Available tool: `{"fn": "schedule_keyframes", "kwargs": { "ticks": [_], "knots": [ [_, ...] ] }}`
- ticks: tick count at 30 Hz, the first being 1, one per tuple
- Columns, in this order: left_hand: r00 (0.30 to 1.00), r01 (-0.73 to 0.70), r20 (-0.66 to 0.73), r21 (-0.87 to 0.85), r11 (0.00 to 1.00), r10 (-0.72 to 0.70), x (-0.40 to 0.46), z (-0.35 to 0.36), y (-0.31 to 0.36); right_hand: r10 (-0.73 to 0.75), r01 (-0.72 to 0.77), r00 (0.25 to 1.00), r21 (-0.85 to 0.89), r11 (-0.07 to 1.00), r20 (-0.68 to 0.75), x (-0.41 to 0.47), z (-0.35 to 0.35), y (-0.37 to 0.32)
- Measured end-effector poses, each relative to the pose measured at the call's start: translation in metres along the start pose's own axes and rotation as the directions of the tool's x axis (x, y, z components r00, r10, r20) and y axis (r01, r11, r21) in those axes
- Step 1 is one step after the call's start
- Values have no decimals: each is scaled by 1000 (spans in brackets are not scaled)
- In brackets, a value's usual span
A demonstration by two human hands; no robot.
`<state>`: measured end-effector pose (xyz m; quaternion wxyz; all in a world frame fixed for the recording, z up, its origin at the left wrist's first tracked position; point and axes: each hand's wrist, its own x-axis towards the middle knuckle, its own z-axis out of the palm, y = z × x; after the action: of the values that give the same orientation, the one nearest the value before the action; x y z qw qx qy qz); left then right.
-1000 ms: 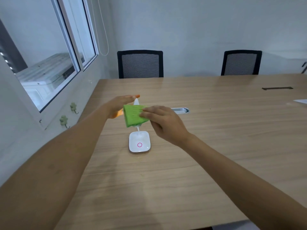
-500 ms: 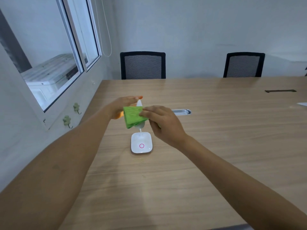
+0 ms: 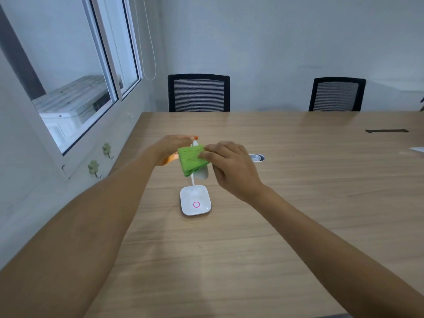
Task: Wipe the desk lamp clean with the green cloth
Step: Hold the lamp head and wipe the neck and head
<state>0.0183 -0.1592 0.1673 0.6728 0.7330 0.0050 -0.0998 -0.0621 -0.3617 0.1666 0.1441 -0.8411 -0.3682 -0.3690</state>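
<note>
A small white desk lamp stands on the wooden table, its square base [image 3: 195, 200] marked with a pink ring. Its thin neck rises to a white head [image 3: 202, 174] that is mostly covered. A folded green cloth [image 3: 191, 159] lies against the lamp head. My right hand [image 3: 229, 166] pinches the cloth from the right. My left hand [image 3: 171, 146] cups the lamp head from the left and behind, lit orange underneath by the lamp.
The wooden table [image 3: 275, 226] runs far to the right, with a metal cable port [image 3: 257, 157] just behind my right hand and a dark slot [image 3: 386, 131] farther back. Two black mesh chairs [image 3: 198, 92] stand at the far edge. A window and wall hooks [image 3: 94, 168] are on the left.
My right hand has slid the green cloth slightly down and right along the lamp head, baring its white lower end. The camera view shifted a little; the left hand keeps its hold.
</note>
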Motion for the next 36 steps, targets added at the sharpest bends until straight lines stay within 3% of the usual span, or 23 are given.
{"fn": "schedule_keyframes", "kwargs": {
  "ticks": [5, 7, 13, 15, 19, 23, 27, 32, 36],
  "knots": [
    [1000, 22, -19, -51, 998, -23, -2, 1, -1, 292, -295, 955, -58, 954, -49, -6, 2, 26],
    [1000, 20, -15, -58, 998, -21, -2, 1, -1, 336, -340, 938, -37, 940, -82, -5, 0, 26],
    [1000, 7, -19, -38, 999, -7, 0, 1, -2, 83, -82, 996, 60, 995, -16, -3, 4, 5],
    [1000, 9, -12, -40, 999, -9, 0, 0, -2, 120, -120, 993, 22, 992, 10, -8, 10, 13],
    [1000, 20, -15, -69, 997, -21, 1, 0, -2, 338, -338, 940, 14, 941, -56, -13, 11, 31],
    [1000, 17, -3, -79, 997, -17, 5, 2, -4, 271, -266, 956, 64, 962, -108, -2, 6, 18],
    [1000, -7, 5, -60, 998, 8, 8, 6, -3, 124, -124, 992, 66, 990, 6, 0, 15, 8],
    [1000, 25, -4, -85, 996, -25, 8, 2, -1, 330, -328, 943, 55, 943, -34, -12, 23, 29],
    [999, 28, -23, -125, 992, -31, 12, 2, 0, 286, -276, 950, 92, 957, -121, -11, 15, 20]
  ]
}}
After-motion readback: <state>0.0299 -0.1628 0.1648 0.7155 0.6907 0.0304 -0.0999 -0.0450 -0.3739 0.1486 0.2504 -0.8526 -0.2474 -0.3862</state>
